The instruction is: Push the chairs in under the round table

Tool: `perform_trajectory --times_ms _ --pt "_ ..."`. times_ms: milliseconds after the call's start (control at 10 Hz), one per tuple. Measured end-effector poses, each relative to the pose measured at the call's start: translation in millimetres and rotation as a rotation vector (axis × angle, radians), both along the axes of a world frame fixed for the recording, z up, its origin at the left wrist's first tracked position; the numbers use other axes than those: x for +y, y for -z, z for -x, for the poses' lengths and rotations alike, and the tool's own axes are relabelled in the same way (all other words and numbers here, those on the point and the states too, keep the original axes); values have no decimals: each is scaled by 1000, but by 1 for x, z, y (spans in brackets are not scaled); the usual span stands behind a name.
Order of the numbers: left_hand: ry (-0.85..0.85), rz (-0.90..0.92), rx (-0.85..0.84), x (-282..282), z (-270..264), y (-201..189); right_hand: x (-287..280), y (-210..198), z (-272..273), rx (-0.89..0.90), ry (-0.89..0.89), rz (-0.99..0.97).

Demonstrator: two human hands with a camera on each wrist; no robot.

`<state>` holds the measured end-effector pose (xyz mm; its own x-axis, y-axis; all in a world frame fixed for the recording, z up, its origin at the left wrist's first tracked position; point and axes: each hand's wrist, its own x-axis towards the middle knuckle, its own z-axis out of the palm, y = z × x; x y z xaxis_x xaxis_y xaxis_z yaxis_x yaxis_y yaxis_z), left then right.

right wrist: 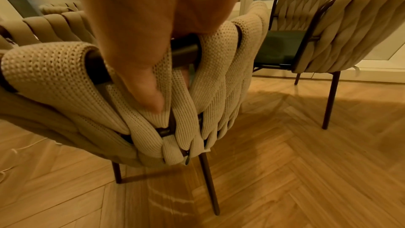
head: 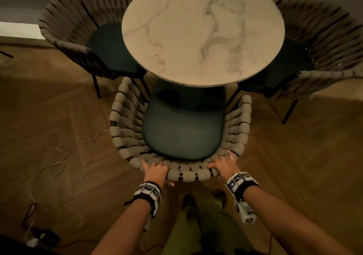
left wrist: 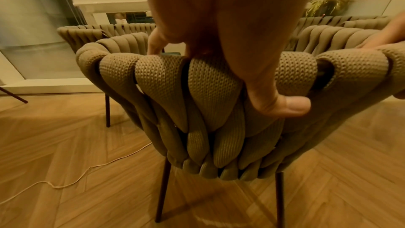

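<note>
Herringbone floor (head: 59, 107) below; left hand (head: 156, 172) and right hand (head: 224, 166) both clamp the near chair (head: 182, 129) backrest.

Our 2 bare forearms rise from the bottom of the head view toward its lower middle, each wrist wrapped in a dark band with black-and-white marker blocks. Our left hand (head: 156, 171) sits left of centre, fingers curled over and thumb (left wrist: 282, 106) hooked underneath, tip pointing to the frame's right in the left wrist view. Our right hand (head: 224, 164) sits right of centre, fingers spread and bent forward, while its thumb (right wrist: 146, 91) presses down the near side in the right wrist view.
</note>
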<state>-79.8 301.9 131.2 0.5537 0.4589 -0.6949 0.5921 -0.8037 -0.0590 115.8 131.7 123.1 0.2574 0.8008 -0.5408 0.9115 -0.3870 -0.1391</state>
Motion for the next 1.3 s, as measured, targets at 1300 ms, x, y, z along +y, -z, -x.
perform_trajectory --times_ms 1300 --pt "-149 16 -56 -77 6 -15 -60 -64 1 304 50 -130"
